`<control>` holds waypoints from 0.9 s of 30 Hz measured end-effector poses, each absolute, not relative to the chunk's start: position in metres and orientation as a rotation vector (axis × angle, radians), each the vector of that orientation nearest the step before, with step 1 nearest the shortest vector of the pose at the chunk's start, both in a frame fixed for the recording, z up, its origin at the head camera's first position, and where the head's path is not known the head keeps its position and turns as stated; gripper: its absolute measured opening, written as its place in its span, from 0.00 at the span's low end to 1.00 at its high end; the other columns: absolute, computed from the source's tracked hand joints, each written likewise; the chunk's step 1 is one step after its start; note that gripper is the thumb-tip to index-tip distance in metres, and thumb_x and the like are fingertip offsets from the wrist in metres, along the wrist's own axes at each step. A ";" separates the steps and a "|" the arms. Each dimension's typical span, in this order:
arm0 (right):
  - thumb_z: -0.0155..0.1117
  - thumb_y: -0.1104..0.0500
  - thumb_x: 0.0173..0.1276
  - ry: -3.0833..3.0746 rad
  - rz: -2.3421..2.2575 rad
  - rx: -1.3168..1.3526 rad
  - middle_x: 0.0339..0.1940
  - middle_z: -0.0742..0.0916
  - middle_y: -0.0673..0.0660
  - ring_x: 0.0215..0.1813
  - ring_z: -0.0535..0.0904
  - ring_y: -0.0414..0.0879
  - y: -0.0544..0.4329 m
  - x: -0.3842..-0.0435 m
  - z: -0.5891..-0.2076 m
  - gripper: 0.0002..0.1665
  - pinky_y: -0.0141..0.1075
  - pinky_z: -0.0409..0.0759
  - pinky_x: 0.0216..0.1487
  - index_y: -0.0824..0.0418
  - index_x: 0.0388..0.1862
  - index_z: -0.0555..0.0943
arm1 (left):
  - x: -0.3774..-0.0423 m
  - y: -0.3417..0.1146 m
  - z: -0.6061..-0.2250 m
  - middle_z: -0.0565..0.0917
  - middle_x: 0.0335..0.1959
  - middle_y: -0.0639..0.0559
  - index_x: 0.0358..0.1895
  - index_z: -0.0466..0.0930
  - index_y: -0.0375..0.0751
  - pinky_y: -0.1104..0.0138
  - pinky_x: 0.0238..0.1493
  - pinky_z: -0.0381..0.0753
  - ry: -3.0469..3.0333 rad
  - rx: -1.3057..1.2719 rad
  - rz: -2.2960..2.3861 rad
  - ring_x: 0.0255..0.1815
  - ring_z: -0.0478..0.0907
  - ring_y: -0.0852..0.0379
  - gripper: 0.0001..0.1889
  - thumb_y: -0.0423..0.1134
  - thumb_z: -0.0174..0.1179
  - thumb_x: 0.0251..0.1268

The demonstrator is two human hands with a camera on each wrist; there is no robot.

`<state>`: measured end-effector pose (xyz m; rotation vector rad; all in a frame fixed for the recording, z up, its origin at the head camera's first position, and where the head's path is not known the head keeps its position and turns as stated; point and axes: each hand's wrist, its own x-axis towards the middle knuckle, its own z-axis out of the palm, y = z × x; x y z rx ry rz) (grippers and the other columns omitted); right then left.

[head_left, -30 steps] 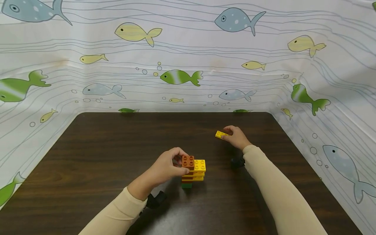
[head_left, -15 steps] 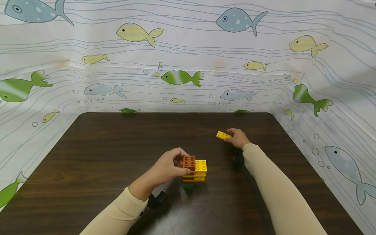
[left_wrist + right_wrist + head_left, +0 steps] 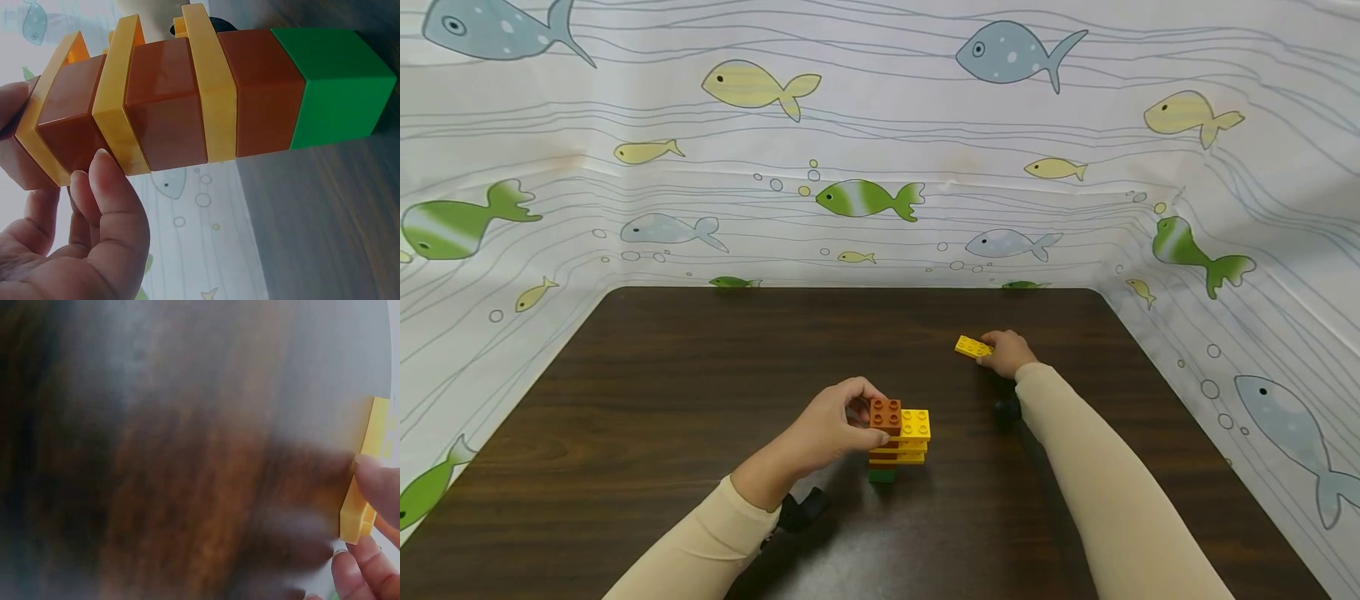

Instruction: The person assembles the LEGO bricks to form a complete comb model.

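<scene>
A tower of toy building bricks [image 3: 885,413] stands upright, with brown bricks and thin yellow bricks alternating over a green brick [image 3: 344,87] at the bottom. The yellow ones jut out to the right. My left hand [image 3: 831,421] grips the tower near its top, thumb on the near side; the left wrist view has its fingertips against the upper brown and yellow layers. Farther back and to the right, my right hand [image 3: 1011,354] pinches a flat yellow brick [image 3: 968,346] by its right end, studs up. The same flat brick shows at the right edge of the right wrist view.
Both hands are over a dark wood table [image 3: 737,350]. A white cloth [image 3: 880,125] printed with fish rises behind it and along both sides. Black wrist cameras sit under the cuffs, the left one [image 3: 805,510] close to the tower.
My right hand has turned and lowered slightly, so more of the flat yellow brick shows. The left hand keeps its grip on the tower. The whole head view has shifted a little.
</scene>
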<state>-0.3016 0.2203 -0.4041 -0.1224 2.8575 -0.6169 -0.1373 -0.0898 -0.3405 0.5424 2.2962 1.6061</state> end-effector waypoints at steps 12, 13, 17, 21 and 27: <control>0.59 0.59 0.70 2.891 -0.607 -0.129 0.61 0.74 0.72 0.62 0.67 0.66 0.221 -0.299 -0.402 0.28 0.57 0.64 0.65 0.71 0.65 0.71 | -0.137 -0.091 -0.340 0.73 0.36 0.45 0.47 0.74 0.33 0.64 0.37 0.75 2.299 0.554 1.603 0.36 0.71 0.51 0.17 0.30 0.66 0.54; 0.59 0.59 0.70 2.894 -0.626 -0.136 0.61 0.74 0.72 0.62 0.68 0.66 0.220 -0.299 -0.401 0.28 0.56 0.65 0.64 0.71 0.65 0.71 | -0.137 -0.091 -0.340 0.73 0.36 0.45 0.47 0.74 0.33 0.64 0.37 0.75 2.297 0.555 1.603 0.36 0.71 0.51 0.17 0.30 0.66 0.54; 0.59 0.60 0.70 2.902 -0.720 -0.194 0.59 0.75 0.72 0.59 0.70 0.63 0.220 -0.297 -0.398 0.27 0.55 0.68 0.62 0.72 0.64 0.70 | -0.137 -0.091 -0.339 0.74 0.37 0.45 0.47 0.74 0.33 0.63 0.38 0.75 2.295 0.551 1.605 0.36 0.71 0.51 0.17 0.30 0.66 0.54; 0.59 0.61 0.71 2.905 -0.814 -0.246 0.56 0.76 0.71 0.56 0.72 0.62 0.218 -0.293 -0.393 0.27 0.54 0.71 0.59 0.74 0.64 0.70 | -0.137 -0.090 -0.339 0.74 0.37 0.45 0.48 0.74 0.33 0.63 0.38 0.75 2.297 0.546 1.603 0.37 0.71 0.51 0.17 0.29 0.66 0.54; 0.61 0.61 0.69 2.921 -0.874 -0.264 0.54 0.76 0.69 0.53 0.72 0.59 0.214 -0.281 -0.381 0.26 0.53 0.71 0.59 0.73 0.63 0.71 | -0.138 -0.090 -0.339 0.73 0.37 0.45 0.48 0.74 0.33 0.64 0.37 0.74 2.295 0.541 1.602 0.37 0.71 0.51 0.17 0.29 0.66 0.54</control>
